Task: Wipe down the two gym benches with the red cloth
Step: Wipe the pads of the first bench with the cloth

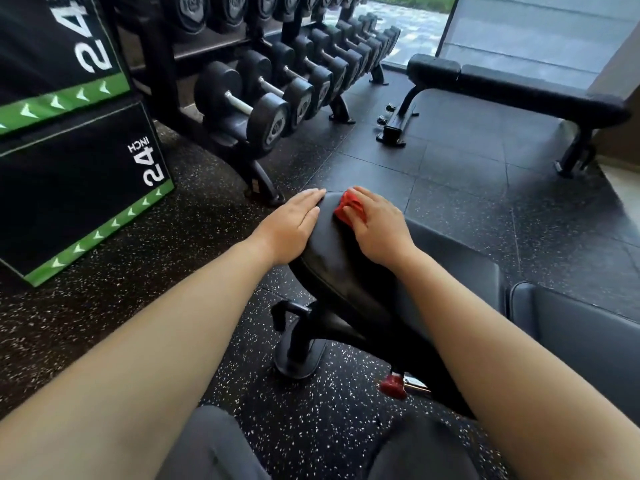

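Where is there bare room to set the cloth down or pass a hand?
Free: the dark floor tiles between the near bench and the far bench, and the speckled floor between the lower plyo box and the near bench's foot. Crowded: the near bench's end, under the left hand, right hand and red cloth; the dumbbell rack is packed.

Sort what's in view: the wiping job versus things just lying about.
Job: red cloth, under the right hand; near bench, where the left hand rests; far bench.
Lying about: dumbbells; green-and-black boxes; red knob under the near bench.
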